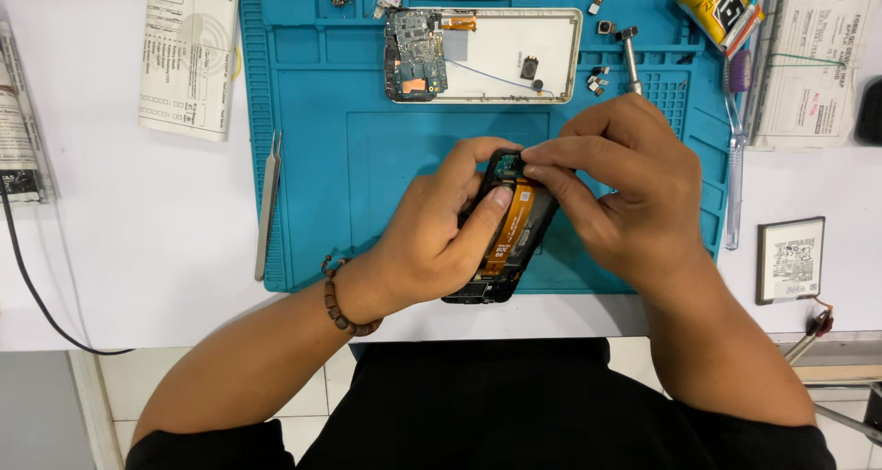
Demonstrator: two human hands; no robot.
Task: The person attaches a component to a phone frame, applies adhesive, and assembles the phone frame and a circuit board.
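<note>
Both hands hold an opened black phone (508, 240) above the blue mat (312, 176). The left hand (432, 236) grips its side, thumb on the orange flex; the right hand (625, 181) pinches its top edge.

The light over my counter (110, 249) is bright, even and cool, falling from above, so shadows are short and soft: a faint one sits under my left hand (432, 236) and right hand (625, 190) on the blue mat (312, 203). The white counter is close to blown out, and the white phone shell (514, 56) has a mild sheen. Focus is sharp across the middle; straight edges bow slightly toward the corners, and the floor below looks dimmer
</note>
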